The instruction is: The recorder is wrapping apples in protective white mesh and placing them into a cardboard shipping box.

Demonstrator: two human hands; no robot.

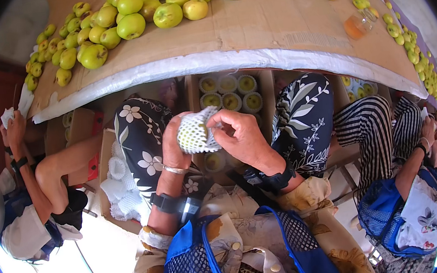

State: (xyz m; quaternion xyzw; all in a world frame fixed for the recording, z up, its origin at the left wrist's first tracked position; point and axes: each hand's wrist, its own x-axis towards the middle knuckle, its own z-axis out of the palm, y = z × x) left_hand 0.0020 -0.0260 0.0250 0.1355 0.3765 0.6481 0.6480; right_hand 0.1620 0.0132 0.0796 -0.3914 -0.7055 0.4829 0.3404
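Observation:
My left hand [175,141] holds a yellow-green fruit wrapped in a white foam net sleeve [193,134]. Thumb and fingers of my right hand [238,134] pinch the sleeve's right edge. The net covers most of the fruit, whose green skin shows through the mesh. Both hands are over my lap, between my knees. Below and beyond them stands a cardboard box [267,94] with rows of netted fruits [232,101] in it. My hands hide part of this box.
Loose yellow-green fruits [131,25] are heaped on the cardboard-covered table [254,27] ahead. A glass jar of orange liquid [359,25] lies there at right. Left of my leg, a box holds foam net sleeves [119,188]. Co-workers sit close on both sides.

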